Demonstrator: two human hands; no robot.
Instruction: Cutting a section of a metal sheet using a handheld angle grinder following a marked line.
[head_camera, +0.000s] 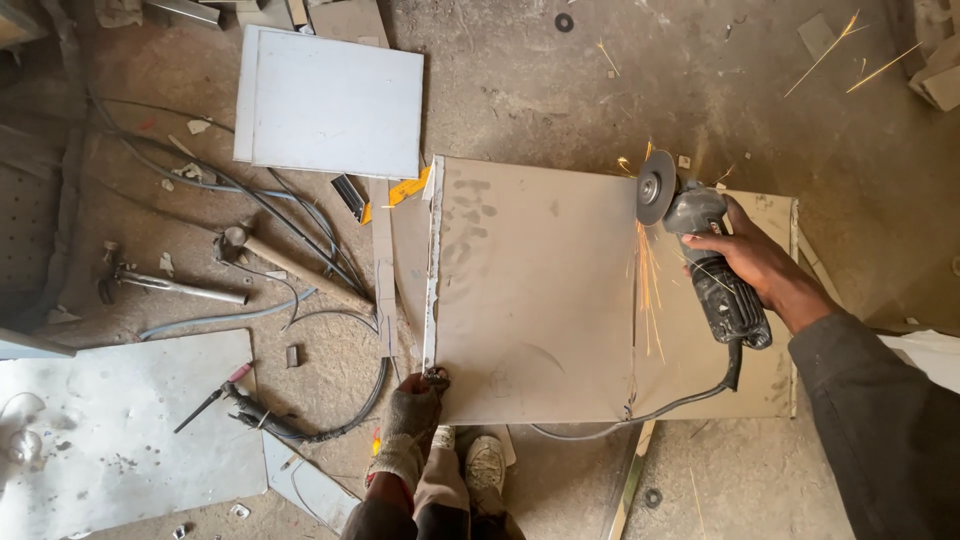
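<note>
On sheet (530, 290): grinder (705, 265) in right hand (760, 265), disc pointing away.

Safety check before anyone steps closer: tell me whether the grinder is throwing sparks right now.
Yes: orange sparks stream from the disc of the angle grinder gripped in the right hand over the metal sheet.

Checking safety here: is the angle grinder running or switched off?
Running: sparks fly from the angle grinder where its disc meets the metal sheet, held by the right hand.
</note>
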